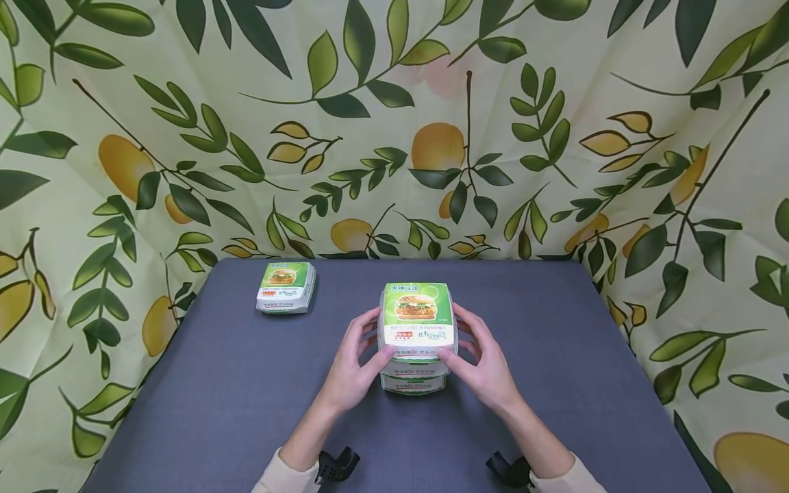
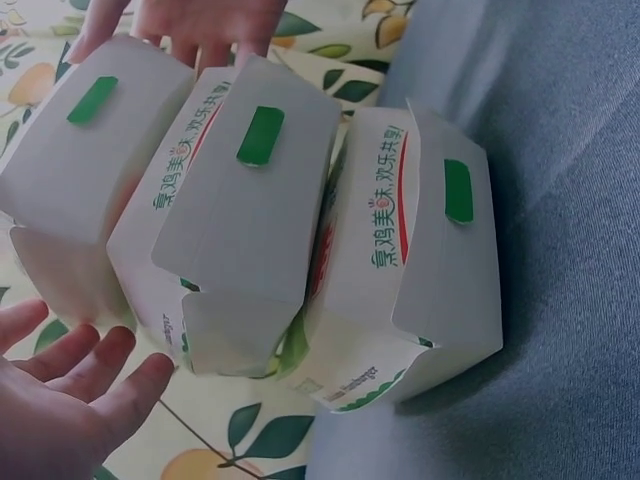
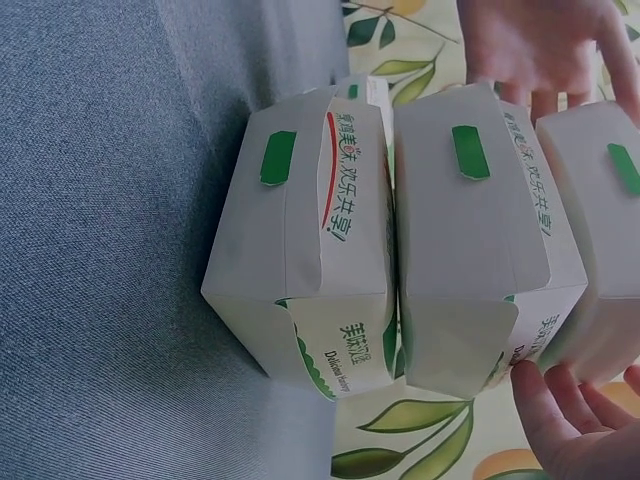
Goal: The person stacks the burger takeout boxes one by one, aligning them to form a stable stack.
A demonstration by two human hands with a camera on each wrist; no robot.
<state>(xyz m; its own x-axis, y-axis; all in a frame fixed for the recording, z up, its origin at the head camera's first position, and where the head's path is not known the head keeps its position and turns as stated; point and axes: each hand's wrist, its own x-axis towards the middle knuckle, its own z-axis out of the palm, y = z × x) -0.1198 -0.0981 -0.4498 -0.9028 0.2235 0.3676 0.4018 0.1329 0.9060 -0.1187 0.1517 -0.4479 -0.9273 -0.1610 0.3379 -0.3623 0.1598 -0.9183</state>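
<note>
Three paper burger boxes stand stacked at the middle of the table. The top burger box [image 1: 418,315] has a green lid with a burger picture. Under it are the middle burger box [image 1: 414,370] and the bottom burger box [image 1: 413,385], white with green tabs in both wrist views. My left hand [image 1: 353,370] holds the top box at its left side, thumb at the front corner. Its right side is held by my right hand [image 1: 487,370], thumb likewise at the front. In the head view the other fingers are partly hidden behind the box.
Another burger box [image 1: 286,287] of the same kind lies at the back left of the dark blue-grey table [image 1: 216,397]. Behind and beside the table hangs a leaf-and-fruit patterned cloth [image 1: 376,192]. Black straps [image 1: 337,465] are on the wrists.
</note>
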